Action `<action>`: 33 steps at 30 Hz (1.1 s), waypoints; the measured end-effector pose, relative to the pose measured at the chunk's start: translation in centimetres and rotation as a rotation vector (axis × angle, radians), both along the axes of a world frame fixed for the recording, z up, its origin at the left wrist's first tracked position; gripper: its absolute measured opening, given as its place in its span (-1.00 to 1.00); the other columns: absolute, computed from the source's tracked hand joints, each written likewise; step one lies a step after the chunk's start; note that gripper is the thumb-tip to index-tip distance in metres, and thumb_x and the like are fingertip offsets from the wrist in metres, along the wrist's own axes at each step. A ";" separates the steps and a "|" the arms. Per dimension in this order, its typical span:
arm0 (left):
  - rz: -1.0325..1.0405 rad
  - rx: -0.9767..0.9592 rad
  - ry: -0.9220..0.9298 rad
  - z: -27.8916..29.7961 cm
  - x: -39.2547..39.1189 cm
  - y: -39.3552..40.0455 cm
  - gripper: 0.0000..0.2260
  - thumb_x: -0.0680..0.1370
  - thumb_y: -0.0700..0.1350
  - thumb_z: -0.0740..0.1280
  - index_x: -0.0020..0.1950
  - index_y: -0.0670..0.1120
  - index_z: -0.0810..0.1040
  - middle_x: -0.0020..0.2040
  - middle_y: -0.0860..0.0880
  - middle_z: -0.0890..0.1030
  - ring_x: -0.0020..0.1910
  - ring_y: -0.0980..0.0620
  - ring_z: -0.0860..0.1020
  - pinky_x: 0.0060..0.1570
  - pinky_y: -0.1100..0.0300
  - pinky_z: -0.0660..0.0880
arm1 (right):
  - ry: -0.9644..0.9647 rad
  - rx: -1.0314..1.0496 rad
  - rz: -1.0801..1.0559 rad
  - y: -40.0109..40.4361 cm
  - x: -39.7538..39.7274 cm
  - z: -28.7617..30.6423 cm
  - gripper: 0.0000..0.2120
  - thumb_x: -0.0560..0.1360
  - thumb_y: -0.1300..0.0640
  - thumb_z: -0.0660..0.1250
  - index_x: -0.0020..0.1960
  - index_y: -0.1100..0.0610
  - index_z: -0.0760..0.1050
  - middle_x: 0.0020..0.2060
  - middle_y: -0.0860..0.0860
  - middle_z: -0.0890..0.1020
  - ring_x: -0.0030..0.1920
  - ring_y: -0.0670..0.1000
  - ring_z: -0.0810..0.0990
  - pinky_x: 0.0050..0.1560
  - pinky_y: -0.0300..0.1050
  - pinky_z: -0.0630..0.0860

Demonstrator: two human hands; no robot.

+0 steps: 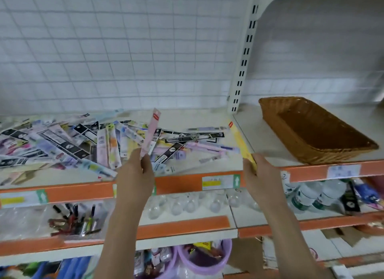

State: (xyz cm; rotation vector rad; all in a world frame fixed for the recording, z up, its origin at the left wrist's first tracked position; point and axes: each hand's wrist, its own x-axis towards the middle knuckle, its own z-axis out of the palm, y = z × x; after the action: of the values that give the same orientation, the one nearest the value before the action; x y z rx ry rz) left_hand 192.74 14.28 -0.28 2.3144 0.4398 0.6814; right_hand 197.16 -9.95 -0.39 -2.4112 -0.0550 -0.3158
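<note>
Packets point(62, 141) lie heaped left of the basket point(270, 109), which looks bare, so we judge sorting barely begun; our left hand point(135, 174) pinches a pink packet point(150, 133) and our right hand point(259, 172) grips a yellow packet point(241, 141), both left of it.

White tiled wall point(311, 87) behind a wire grid panel point(104, 50), with a slotted white upright point(245, 56) dividing two shelving bays. Tiered white shelf boards point(207, 116) carry orange front strips point(180, 184) with paper labels point(216, 183); a soft shadow point(311, 35) falls at upper right.
</note>
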 end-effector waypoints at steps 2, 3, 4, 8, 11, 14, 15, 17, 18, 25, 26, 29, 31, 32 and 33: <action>-0.049 -0.020 -0.026 0.6 3.0 -1.1 -0.87 0.62 -0.20 0.14 -0.12 -0.18 0.36 -0.48 -0.07 0.34 -0.52 0.00 0.31 -0.49 0.16 0.16 | 0.012 -0.054 -0.033 -1.3 2.2 0.7 -0.85 0.61 0.17 0.14 -0.10 0.20 0.37 -0.42 0.03 0.42 -0.32 0.16 0.48 -0.42 -0.08 0.25; -0.074 -0.021 -0.040 0.9 4.4 -1.7 -0.86 0.62 -0.20 0.13 -0.14 -0.16 0.35 -0.48 -0.06 0.33 -0.51 0.00 0.31 -0.48 0.15 0.17 | 0.024 -0.073 -0.056 -1.9 3.2 1.1 -0.85 0.62 0.17 0.12 -0.04 0.23 0.39 -0.36 0.07 0.46 -0.24 0.21 0.52 -0.35 -0.07 0.29; -0.103 -0.019 -0.055 1.2 5.7 -2.2 -0.85 0.62 -0.20 0.13 -0.15 -0.15 0.35 -0.48 -0.06 0.33 -0.51 0.00 0.30 -0.48 0.14 0.17 | 0.039 -0.085 -0.082 -2.4 4.0 1.4 -0.83 0.62 0.17 0.10 0.04 0.25 0.40 -0.29 0.12 0.49 -0.16 0.23 0.55 -0.27 -0.06 0.33; -0.187 -0.023 -0.055 0.9 9.9 -3.7 -0.79 0.62 -0.21 0.10 -0.22 -0.15 0.33 -0.47 -0.09 0.33 -0.49 -0.06 0.29 -0.43 0.11 0.16 | 0.122 -0.104 -0.145 -3.9 6.5 1.3 -0.74 0.63 0.17 0.07 0.21 0.30 0.37 -0.05 0.27 0.59 0.01 0.28 0.57 -0.03 0.04 0.45; -0.180 -0.019 -0.004 0.2 11.3 -4.5 -0.79 0.61 -0.20 0.11 -0.24 -0.14 0.32 -0.47 -0.05 0.33 -0.43 -0.11 0.31 -0.40 0.10 0.17 | 0.170 -0.110 -0.160 -4.4 8.0 0.7 -0.76 0.63 0.17 0.05 0.12 0.31 0.40 -0.06 0.27 0.58 -0.01 0.25 0.57 -0.06 0.01 0.43; -0.138 -0.013 0.012 0.0 12.1 -4.8 -0.78 0.61 -0.20 0.13 -0.25 -0.13 0.34 -0.49 -0.03 0.32 -0.47 -0.05 0.31 -0.47 0.15 0.17 | 0.182 -0.155 -0.161 -4.1 9.8 0.4 -0.74 0.63 0.18 0.04 0.13 0.32 0.41 0.01 0.26 0.56 -0.02 0.22 0.56 -0.16 -0.11 0.34; -0.117 -0.008 0.005 0.0 12.3 -4.9 -0.76 0.60 -0.21 0.13 -0.27 -0.12 0.34 -0.50 -0.05 0.33 -0.48 -0.06 0.31 -0.48 0.18 0.17 | 0.189 -0.169 -0.160 -4.0 10.3 0.5 -0.72 0.63 0.19 0.03 0.17 0.33 0.40 0.07 0.26 0.54 0.01 0.21 0.56 -0.13 -0.10 0.35; -0.080 -0.013 -0.001 0.2 12.3 -4.9 -0.73 0.60 -0.22 0.14 -0.31 -0.12 0.33 -0.50 -0.12 0.35 -0.49 -0.11 0.33 -0.48 0.18 0.18 | 0.219 -0.196 -0.142 -4.0 11.1 0.6 -0.71 0.62 0.23 0.02 0.24 0.36 0.35 0.18 0.26 0.47 0.10 0.22 0.52 0.04 -0.06 0.40; -0.061 -0.022 0.002 0.2 12.3 -5.0 -0.73 0.60 -0.22 0.14 -0.31 -0.14 0.35 -0.49 -0.16 0.37 -0.48 -0.13 0.34 -0.47 0.16 0.20 | 0.235 -0.197 -0.127 -4.1 11.5 0.6 -0.71 0.62 0.25 0.02 0.24 0.37 0.35 0.20 0.27 0.45 0.15 0.23 0.48 0.10 -0.05 0.38; 0.047 0.006 0.062 0.5 12.0 -6.2 -0.71 0.56 -0.26 0.18 -0.36 -0.29 0.31 -0.47 -0.16 0.32 -0.47 -0.06 0.24 -0.44 0.15 0.16 | 0.291 -0.108 -0.046 -5.2 13.3 -0.2 -0.69 0.59 0.15 0.11 0.22 0.34 0.37 0.22 0.27 0.39 0.22 0.23 0.39 0.15 -0.02 0.34; 0.059 0.012 0.072 0.5 12.1 -6.4 -0.70 0.56 -0.26 0.19 -0.36 -0.32 0.33 -0.46 -0.17 0.33 -0.47 -0.07 0.24 -0.44 0.15 0.16 | 0.281 -0.108 -0.030 -5.3 13.4 -0.3 -0.68 0.60 0.12 0.12 0.22 0.33 0.37 0.21 0.26 0.39 0.21 0.22 0.39 0.15 -0.02 0.35; 0.085 0.035 0.107 0.7 12.3 -7.7 -0.67 0.55 -0.24 0.20 -0.42 -0.27 0.29 -0.46 -0.15 0.32 -0.49 -0.05 0.27 -0.46 0.18 0.14 | 0.247 -0.144 0.024 -6.1 13.6 -0.2 -0.73 0.62 0.14 0.08 0.20 0.29 0.41 0.15 0.21 0.43 0.10 0.14 0.50 0.15 -0.05 0.46; 0.071 0.051 0.119 0.9 12.8 -9.4 -0.65 0.55 -0.23 0.21 -0.43 -0.20 0.25 -0.50 -0.11 0.28 -0.51 -0.04 0.27 -0.46 0.17 0.16 | 0.216 -0.168 0.044 -6.8 13.6 -0.4 -0.78 0.61 0.20 0.10 0.17 0.24 0.43 0.12 0.15 0.44 0.08 0.09 0.52 0.15 -0.07 0.49; 0.057 0.065 0.124 0.9 13.1 -10.4 -0.65 0.55 -0.22 0.21 -0.43 -0.17 0.25 -0.50 -0.08 0.27 -0.50 -0.03 0.28 -0.46 0.15 0.17 | 0.197 -0.189 0.059 -7.1 13.5 -0.6 -0.79 0.60 0.22 0.12 0.18 0.22 0.43 0.12 0.14 0.45 0.12 0.08 0.51 0.18 -0.06 0.47; 0.040 0.084 0.135 0.9 13.6 -11.6 -0.66 0.56 -0.20 0.20 -0.41 -0.15 0.26 -0.50 -0.04 0.28 -0.48 -0.05 0.30 -0.44 0.11 0.17 | 0.181 -0.221 0.078 -7.4 13.4 -0.8 -0.79 0.59 0.23 0.14 0.18 0.20 0.44 0.12 0.13 0.46 0.15 0.07 0.49 0.21 -0.05 0.45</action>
State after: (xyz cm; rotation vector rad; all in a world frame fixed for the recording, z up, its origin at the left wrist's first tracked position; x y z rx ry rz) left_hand 206.37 2.70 0.65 2.4466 0.5299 0.5742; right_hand 210.56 -17.36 -1.15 -2.6384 -0.1068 -0.0564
